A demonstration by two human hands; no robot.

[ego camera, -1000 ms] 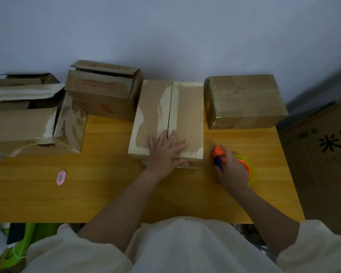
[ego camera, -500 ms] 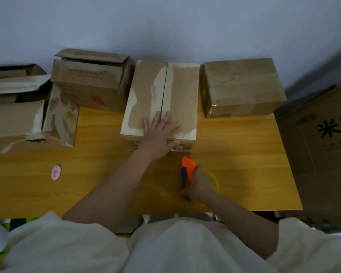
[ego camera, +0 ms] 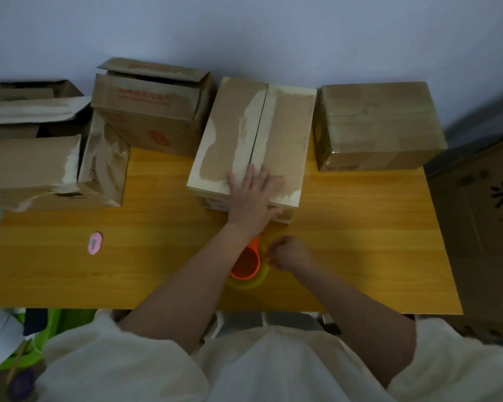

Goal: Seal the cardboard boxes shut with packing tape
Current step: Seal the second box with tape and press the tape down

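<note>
A closed cardboard box with torn pale patches lies in the middle of the wooden table, its centre seam untaped. My left hand lies flat with spread fingers on its near end. Just in front of the box, my right hand grips the tape roll, an orange dispenser core inside a yellow-green roll, partly hidden by my left forearm. A box wrapped in tape stands at the right.
An open-flapped box stands at the back left, and several more open boxes are piled at the far left. A small pink object lies on the left. A large carton stands beside the table's right edge.
My right hand carried the tape roll from the right of the box leftward to just in front of it, under my left forearm. My left hand stayed pressed on the box.
</note>
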